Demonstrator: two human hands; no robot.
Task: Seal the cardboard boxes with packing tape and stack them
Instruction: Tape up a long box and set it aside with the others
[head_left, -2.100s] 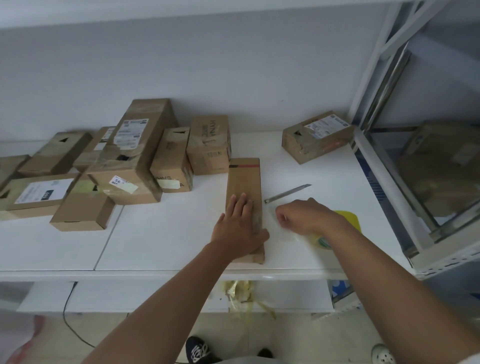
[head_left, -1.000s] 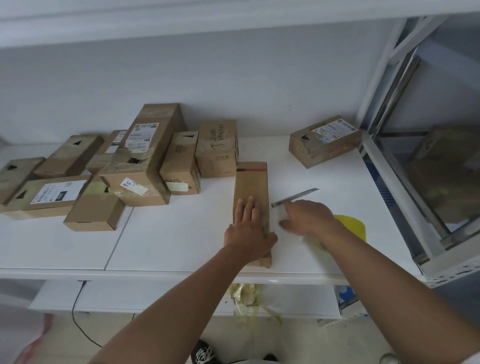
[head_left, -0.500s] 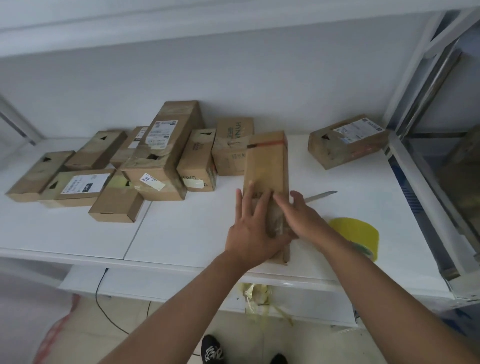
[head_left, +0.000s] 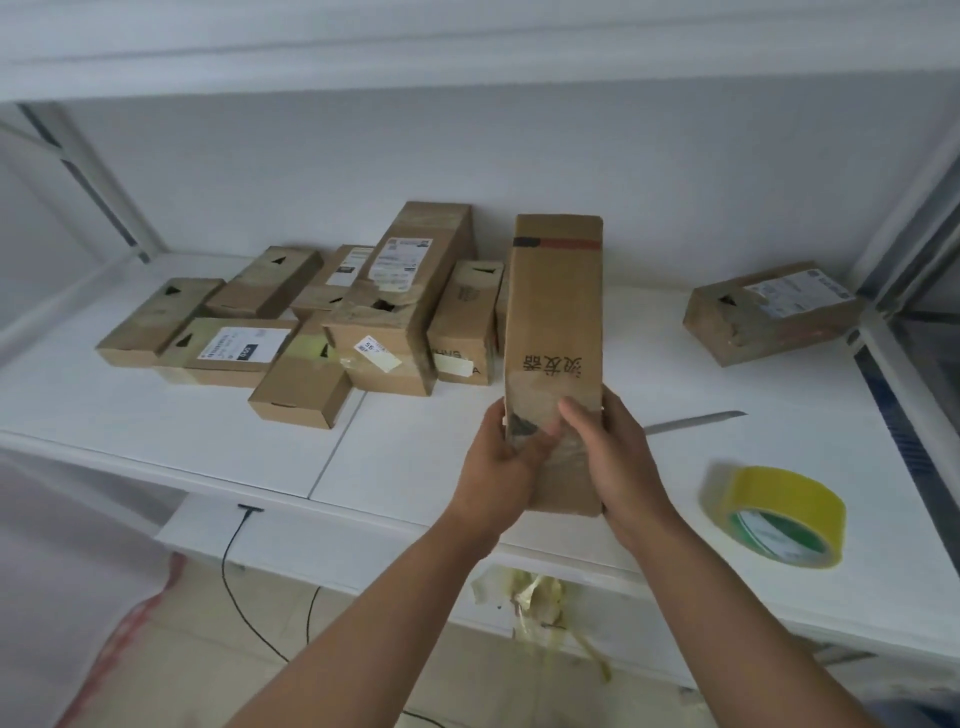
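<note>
A long narrow cardboard box (head_left: 555, 322) with a red and black stripe near its far end is held up off the white table (head_left: 426, 447), tilted away from me. My left hand (head_left: 501, 467) grips its near left side and my right hand (head_left: 613, 457) grips its near right side, thumb on top. Clear tape shines on the box's near end. A yellow roll of packing tape (head_left: 779, 512) lies on the table to the right. A pile of several taped boxes (head_left: 363, 322) sits at the back left.
A metal knife blade (head_left: 696, 420) lies on the table right of my hands. One lone box (head_left: 769, 312) with a label rests at the back right beside a white shelf frame (head_left: 904, 332). Crumpled yellow tape (head_left: 535, 597) hangs under the table's front edge.
The long box was lying flat under my left palm; both hands have since lifted it off the table and tilted it up. My right hand left the tape roll.
</note>
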